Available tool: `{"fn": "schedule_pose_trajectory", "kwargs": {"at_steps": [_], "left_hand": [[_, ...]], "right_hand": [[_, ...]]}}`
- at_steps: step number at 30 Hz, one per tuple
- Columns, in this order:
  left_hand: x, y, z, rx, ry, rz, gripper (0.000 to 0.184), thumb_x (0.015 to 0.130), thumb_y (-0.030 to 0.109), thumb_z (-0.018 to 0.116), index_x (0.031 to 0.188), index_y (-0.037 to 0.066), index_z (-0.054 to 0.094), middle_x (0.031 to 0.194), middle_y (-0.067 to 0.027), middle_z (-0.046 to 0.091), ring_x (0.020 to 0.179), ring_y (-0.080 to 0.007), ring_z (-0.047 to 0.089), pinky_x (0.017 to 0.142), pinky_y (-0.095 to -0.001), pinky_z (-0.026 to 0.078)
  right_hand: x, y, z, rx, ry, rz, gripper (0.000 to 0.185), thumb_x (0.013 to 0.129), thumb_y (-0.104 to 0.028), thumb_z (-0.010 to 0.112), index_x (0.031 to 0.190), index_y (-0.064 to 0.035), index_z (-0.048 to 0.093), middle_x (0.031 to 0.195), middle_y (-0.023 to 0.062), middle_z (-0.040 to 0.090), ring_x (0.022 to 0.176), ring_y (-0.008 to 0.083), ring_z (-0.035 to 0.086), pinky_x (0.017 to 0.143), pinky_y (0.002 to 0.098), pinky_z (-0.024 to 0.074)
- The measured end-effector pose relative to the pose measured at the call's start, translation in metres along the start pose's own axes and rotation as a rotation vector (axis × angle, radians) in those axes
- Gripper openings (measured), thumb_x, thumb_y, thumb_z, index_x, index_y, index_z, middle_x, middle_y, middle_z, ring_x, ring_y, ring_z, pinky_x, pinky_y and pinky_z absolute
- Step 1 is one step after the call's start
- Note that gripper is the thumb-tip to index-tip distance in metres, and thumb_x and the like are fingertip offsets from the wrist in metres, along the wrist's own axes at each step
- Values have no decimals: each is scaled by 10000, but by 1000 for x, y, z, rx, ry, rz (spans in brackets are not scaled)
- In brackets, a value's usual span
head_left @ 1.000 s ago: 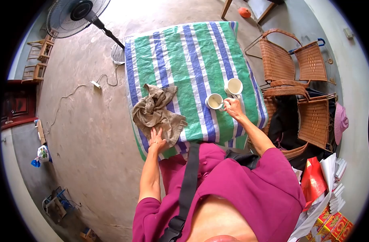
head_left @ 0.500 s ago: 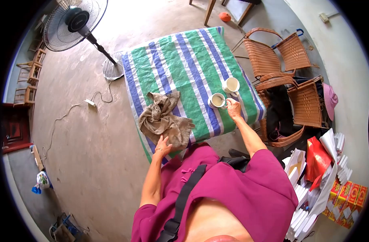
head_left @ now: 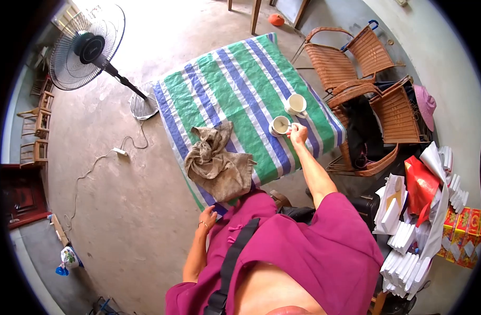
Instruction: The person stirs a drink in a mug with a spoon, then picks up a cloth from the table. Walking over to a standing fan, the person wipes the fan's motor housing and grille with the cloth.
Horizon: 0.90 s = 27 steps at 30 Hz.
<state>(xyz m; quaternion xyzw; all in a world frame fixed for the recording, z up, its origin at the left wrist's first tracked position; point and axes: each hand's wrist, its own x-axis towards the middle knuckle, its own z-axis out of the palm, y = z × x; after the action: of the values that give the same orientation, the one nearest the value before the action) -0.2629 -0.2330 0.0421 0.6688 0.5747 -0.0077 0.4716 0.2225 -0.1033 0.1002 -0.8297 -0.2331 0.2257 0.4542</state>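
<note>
A table with a green, blue and white striped cover (head_left: 240, 89) stands in front of me. My right hand (head_left: 297, 133) is closed on a thin utensil, probably a spoon, that dips into the nearer white cup (head_left: 279, 126). A second white cup (head_left: 295, 104) stands just beyond it, to the right. On the table's near left part lies a crumpled brown cloth (head_left: 219, 165). My left hand (head_left: 208, 216) is at the table's near left corner, below the cloth and apart from it; its fingers are partly bent and small in view.
A standing fan (head_left: 88, 48) is at the back left, its cord running to a white power strip (head_left: 120, 151) on the floor. Wicker chairs (head_left: 330, 65) stand close on the right. Bags and white bundles (head_left: 406, 268) are at the lower right.
My left hand has come off the brown cloth and moved back to the table's near corner. My right hand has stayed at the nearer cup. The view has turned and shifted.
</note>
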Motion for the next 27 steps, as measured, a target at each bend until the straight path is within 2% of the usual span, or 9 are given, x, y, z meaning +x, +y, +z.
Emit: {"fn": "schedule_pose_trajectory", "kwargs": {"at_steps": [4, 6, 10, 12, 16, 19, 22, 25, 27], "left_hand": [[-1, -15, 8, -301, 85, -201, 374, 783, 169, 592, 1126, 21, 594, 962, -144, 665, 882, -204, 634, 792, -294, 485], [3, -25, 16, -404, 87, -260, 389, 795, 150, 591, 1145, -19, 570, 916, -110, 659, 820, -159, 617, 706, -269, 493], [13, -27, 27, -471, 75, -384, 379, 786, 149, 614, 1130, -7, 585, 914, -114, 665, 812, -157, 615, 733, -275, 488], [16, -9, 30, -578, 144, -438, 361, 793, 149, 610, 1121, -3, 592, 861, -77, 655, 737, -131, 591, 672, -254, 481], [26, 28, 35, -662, 140, -492, 332, 803, 135, 598, 1104, -5, 600, 838, -53, 644, 703, -113, 570, 639, -240, 472], [30, 41, 42, -701, 164, -433, 307, 809, 119, 591, 1086, -13, 599, 819, -48, 633, 682, -107, 559, 617, -235, 467], [28, 44, 44, -738, 183, -427, 296, 813, 117, 588, 1080, -12, 602, 824, -50, 631, 691, -110, 561, 616, -230, 466], [23, 37, 50, -781, 182, -467, 312, 824, 136, 591, 1111, 15, 590, 841, -52, 635, 709, -111, 572, 592, -238, 469], [20, 29, 57, -809, 203, -505, 335, 828, 160, 599, 1140, 39, 577, 843, -48, 635, 687, -105, 572, 548, -238, 465]], "right_hand": [[12, 1, -12, -542, -3, -583, 168, 847, -159, 554, 896, -40, 663, 748, 136, 658, 678, 287, 651, 612, 377, 513], [17, -3, -16, -505, -41, -588, 167, 830, -179, 561, 872, -60, 670, 776, 149, 646, 763, 345, 623, 690, 416, 495], [23, -21, -29, -657, -194, -537, 179, 825, -184, 560, 844, -45, 671, 739, 135, 657, 682, 302, 648, 632, 391, 512], [29, -25, -33, -468, -471, -184, 190, 849, -137, 520, 854, -15, 665, 695, 112, 660, 580, 214, 657, 514, 327, 523], [33, -20, -25, -110, -445, 106, 205, 868, -96, 483, 875, 13, 656, 698, 99, 652, 535, 144, 641, 429, 255, 505], [38, -15, -25, -50, -421, -3, 203, 883, -85, 479, 900, 28, 648, 722, 112, 650, 547, 158, 642, 408, 240, 502], [46, -9, -30, -301, -396, -669, 170, 844, -104, 548, 918, 13, 646, 761, 136, 655, 583, 219, 650, 540, 309, 514], [36, -30, -42, -530, -471, -689, 141, 818, -133, 543, 858, -40, 641, 833, 168, 635, 808, 374, 601, 685, 444, 494], [37, -29, -41, -521, -478, -704, 142, 825, -136, 530, 852, -47, 636, 817, 165, 635, 797, 378, 600, 675, 449, 493]]}}
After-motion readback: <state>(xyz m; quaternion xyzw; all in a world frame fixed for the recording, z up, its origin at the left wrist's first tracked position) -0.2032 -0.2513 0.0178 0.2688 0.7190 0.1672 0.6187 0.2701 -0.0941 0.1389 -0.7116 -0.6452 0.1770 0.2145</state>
